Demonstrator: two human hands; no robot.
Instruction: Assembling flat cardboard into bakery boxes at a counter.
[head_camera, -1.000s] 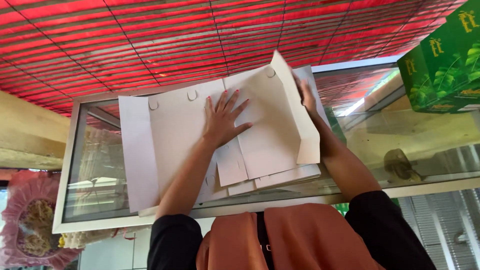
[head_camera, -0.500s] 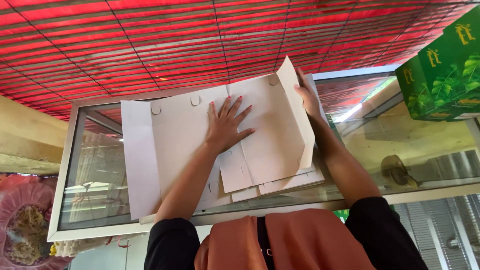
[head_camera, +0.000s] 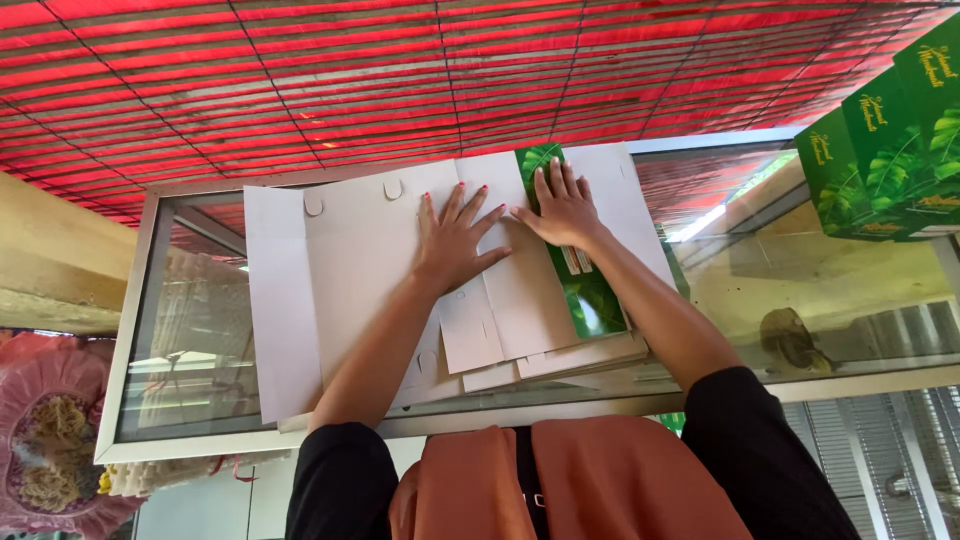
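Both arms stretched fwd over the glass counter. Left hand flat, fingers spread, pressing the unfolded cardboard box. Right hand open, palm down, flattening the green flap. Green boxes far right.

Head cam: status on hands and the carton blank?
Left hand flat on unfolded carton blank. Right hand pressing the green printed flap down. Blank lies on glass counter; nothing obstructing.
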